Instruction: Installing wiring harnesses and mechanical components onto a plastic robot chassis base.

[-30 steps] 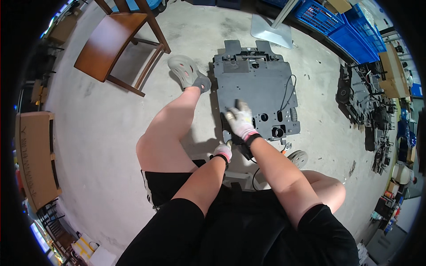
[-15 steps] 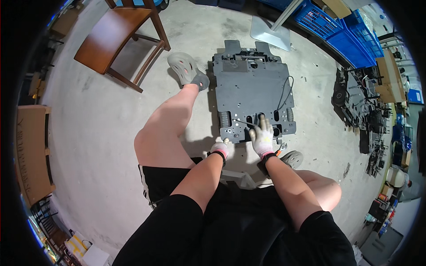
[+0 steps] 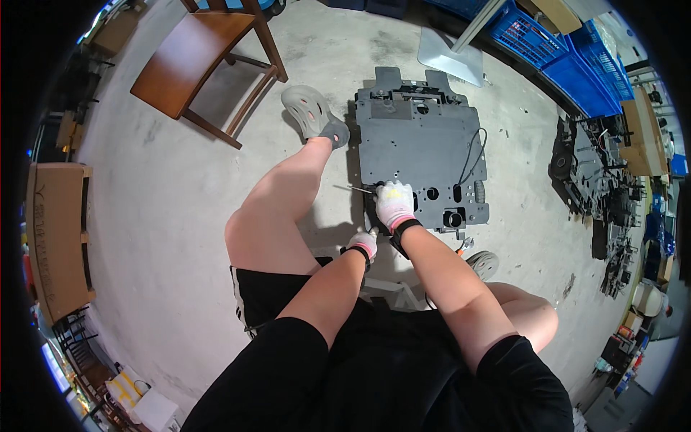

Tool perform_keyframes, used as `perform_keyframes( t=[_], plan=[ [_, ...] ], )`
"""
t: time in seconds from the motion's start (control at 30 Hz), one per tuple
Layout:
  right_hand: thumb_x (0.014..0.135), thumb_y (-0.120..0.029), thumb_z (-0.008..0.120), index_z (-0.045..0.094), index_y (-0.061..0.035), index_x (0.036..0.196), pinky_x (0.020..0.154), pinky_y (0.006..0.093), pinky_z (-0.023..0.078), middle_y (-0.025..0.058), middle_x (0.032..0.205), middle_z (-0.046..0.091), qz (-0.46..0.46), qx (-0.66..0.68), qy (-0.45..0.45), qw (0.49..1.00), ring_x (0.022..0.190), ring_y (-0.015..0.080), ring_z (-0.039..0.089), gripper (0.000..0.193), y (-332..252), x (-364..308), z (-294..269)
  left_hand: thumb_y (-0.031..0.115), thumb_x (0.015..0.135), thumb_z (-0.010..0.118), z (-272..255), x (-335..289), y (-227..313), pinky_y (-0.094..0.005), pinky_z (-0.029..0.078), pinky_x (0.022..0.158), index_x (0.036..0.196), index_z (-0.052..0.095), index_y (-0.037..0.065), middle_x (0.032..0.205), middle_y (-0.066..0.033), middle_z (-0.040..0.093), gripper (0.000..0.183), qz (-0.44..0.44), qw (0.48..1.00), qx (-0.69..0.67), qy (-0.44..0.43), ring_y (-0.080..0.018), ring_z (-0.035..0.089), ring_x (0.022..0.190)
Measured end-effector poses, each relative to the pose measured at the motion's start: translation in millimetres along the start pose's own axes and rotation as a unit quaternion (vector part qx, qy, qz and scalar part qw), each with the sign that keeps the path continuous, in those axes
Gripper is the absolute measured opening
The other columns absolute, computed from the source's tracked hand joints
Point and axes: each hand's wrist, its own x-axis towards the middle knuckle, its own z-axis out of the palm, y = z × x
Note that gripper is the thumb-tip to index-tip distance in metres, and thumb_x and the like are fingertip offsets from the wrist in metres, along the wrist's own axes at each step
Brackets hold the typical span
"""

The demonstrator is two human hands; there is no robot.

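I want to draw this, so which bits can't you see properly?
All in the head view:
Thin rod: one end is hidden by the right hand.
Left hand: fingertips too small to tell what they touch.
Grey machine: its top hides the underside.
Wooden chair: backrest cut off by the top edge.

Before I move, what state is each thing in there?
Machine base: lying on the floor.
Right hand: gloved, closed around a thin rod.
Thin rod: gripped, pointing left.
Left hand: gloved, at the base's near left corner; grip unclear.
Black cable: bent in a loop on the base.
Wooden chair: upright.
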Motion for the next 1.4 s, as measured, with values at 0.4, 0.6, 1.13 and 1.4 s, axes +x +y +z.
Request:
perform_keyframes(
  t=[0.4, 0.6, 1.13, 1.4],
  plan=[
    [0.092, -0.032, 0.074, 0.077, -0.0028, 0.108, 0.086, 0.0412, 0.055, 0.0177, 0.096, 0.075, 0.034, 0.431, 0.088, 0.898, 0.092, 0.0340, 0.072, 0.033, 24, 43, 1, 0.073, 0.097, 0.045, 27, 45, -10, -0.0520, 0.055, 0.097, 0.149, 0.051, 0.015, 0.145, -0.0175, 0.060, 0.078, 0.043, 0.997, 0.019, 0.058, -0.0382, 0.069, 0.117],
    [0.100, -0.025, 0.067, 0.069, -0.0034, 0.091, 0.044, 0.0277, 0.040, 0.0018, 0.069, 0.065, 0.246, 0.553, -0.032, 0.795, 0.050, 0.0101, 0.054, 0.024, 69, 11, 14, 0.067, 0.100, 0.048, 28, 49, -6, -0.0509, 0.058, 0.083, 0.144, 0.053, 0.028, 0.128, -0.0113, 0.068, 0.059, 0.055, 0.996, 0.034, 0.058, -0.0353, 0.071, 0.103],
    [0.102, -0.021, 0.066, 0.068, -0.0038, 0.091, 0.045, 0.0288, 0.046, 0.0045, 0.076, 0.070, 0.311, 0.639, -0.021, 0.703, 0.053, 0.0139, 0.061, 0.020, 65, 3, 41, 0.068, 0.100, 0.046, 9, -3, 1, -0.0581, 0.051, 0.098, 0.144, 0.053, 0.025, 0.131, -0.0133, 0.068, 0.061, 0.058, 0.993, 0.078, 0.068, -0.0390, 0.067, 0.116],
    [0.101, -0.019, 0.066, 0.068, -0.0029, 0.093, 0.048, 0.0300, 0.048, 0.0055, 0.076, 0.070, 0.307, 0.647, -0.029, 0.697, 0.055, 0.0153, 0.063, 0.018, 60, 3, 39, 0.071, 0.098, 0.046, 5, -15, 7, -0.0559, 0.050, 0.099, 0.143, 0.052, 0.017, 0.133, -0.0156, 0.068, 0.071, 0.041, 0.990, 0.112, 0.069, -0.0389, 0.067, 0.118]
  ],
)
